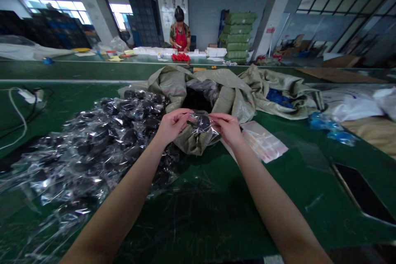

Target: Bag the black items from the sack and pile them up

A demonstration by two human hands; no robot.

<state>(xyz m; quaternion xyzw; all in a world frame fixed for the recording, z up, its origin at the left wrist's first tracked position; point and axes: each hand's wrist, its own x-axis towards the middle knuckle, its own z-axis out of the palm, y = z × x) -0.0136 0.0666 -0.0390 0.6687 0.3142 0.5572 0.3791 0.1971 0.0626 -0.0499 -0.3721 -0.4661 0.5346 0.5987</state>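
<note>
My left hand (172, 126) and my right hand (228, 128) both pinch a small clear plastic bag (200, 125) with a dark round part inside, held above the green table (216, 198). Just behind it lies an open woven sack (222, 90) with a dark opening. To the left spreads a large heap of clear-bagged black parts (93, 148). A stack of empty zip bags (262, 140) lies beside my right wrist.
A rectangular hole (361, 192) opens in the table at the right. Blue plastic pieces (328, 128) and white bags (355, 105) lie far right. White cables (18, 111) run at the left. A person in a red apron (180, 33) works at a distant table.
</note>
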